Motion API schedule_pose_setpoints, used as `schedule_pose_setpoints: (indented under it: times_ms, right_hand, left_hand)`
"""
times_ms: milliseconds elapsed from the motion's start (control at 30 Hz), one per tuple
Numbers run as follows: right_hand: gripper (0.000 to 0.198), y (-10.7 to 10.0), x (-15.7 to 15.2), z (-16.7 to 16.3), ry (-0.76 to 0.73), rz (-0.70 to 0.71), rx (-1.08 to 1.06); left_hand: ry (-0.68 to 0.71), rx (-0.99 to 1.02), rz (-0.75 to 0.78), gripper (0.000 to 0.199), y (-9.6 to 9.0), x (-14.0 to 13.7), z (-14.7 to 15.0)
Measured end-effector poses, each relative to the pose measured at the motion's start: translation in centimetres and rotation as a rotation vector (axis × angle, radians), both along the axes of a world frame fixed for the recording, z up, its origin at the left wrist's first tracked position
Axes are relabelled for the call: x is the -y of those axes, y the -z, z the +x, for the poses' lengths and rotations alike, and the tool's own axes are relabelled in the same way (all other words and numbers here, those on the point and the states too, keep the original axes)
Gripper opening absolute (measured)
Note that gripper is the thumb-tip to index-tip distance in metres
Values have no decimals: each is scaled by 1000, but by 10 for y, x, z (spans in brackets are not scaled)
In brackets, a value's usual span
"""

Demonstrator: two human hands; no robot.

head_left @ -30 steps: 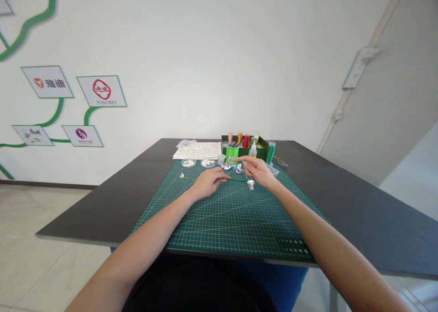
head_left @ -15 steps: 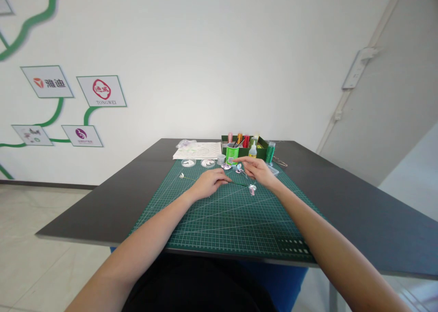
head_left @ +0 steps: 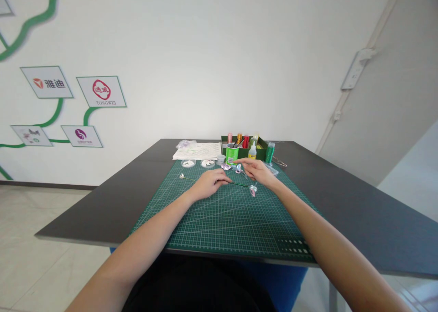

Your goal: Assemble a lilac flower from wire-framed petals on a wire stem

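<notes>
My left hand (head_left: 212,183) is closed around a thin green flower stem (head_left: 240,184) above the cutting mat (head_left: 226,225). At the stem's right end hangs a flower with shiny white and pinkish petals (head_left: 253,190). A small white flower bud (head_left: 181,176) lies to the left, and its thin stem runs toward my left hand. My right hand (head_left: 257,170) is just above and right of the stem, index finger stretched out to the left and the other fingers curled. Whatever the curled fingers hold is hidden. Shiny petal pieces (head_left: 238,168) lie beside the right fingertips.
Behind my hands stand a green can (head_left: 232,154), a glue bottle (head_left: 252,151), a green box (head_left: 261,153) with thread spools and a green spool (head_left: 270,152). Two shallow dishes (head_left: 188,163) are at the left, before white paper sheets (head_left: 198,151). Tweezers (head_left: 279,162) lie right.
The petalled end of the stem has dipped slightly down and to the right. Both hands have stayed almost where they were.
</notes>
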State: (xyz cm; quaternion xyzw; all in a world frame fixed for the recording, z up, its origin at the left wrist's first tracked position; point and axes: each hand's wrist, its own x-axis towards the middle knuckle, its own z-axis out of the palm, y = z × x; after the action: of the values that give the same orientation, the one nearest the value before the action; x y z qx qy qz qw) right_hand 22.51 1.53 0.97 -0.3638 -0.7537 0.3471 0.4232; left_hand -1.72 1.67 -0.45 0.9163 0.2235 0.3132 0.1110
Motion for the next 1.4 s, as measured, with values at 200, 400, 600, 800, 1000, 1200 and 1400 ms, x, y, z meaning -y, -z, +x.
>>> schedule_pose_setpoints:
  times_ms: [200, 400, 600, 800, 1000, 1200, 1400]
  right_hand:
    - [50, 3, -3, 1, 2, -22, 6]
    - [47, 4, -4, 2, 7, -32, 28]
    - [48, 3, -3, 2, 15, -30, 29]
    - [49, 4, -5, 3, 15, -39, 22]
    - [47, 5, -6, 4, 20, -47, 17]
    - [47, 5, -6, 4, 21, -46, 9]
    - [47, 3, -5, 4, 18, -46, 10]
  left_hand:
    - [-7, 15, 3, 20, -2, 2, 0]
    - [-20, 28, 23, 22, -1, 2, 0]
    - [-18, -5, 60, 23, 2, 1, -1]
    - [-11, -44, 86, 22, 2, 2, -1]
    - [-7, 8, 58, 23, 2, 1, -1]
    - [-3, 55, 66, 21, 2, 1, 0]
    - [-2, 73, 73, 21, 0, 2, 0]
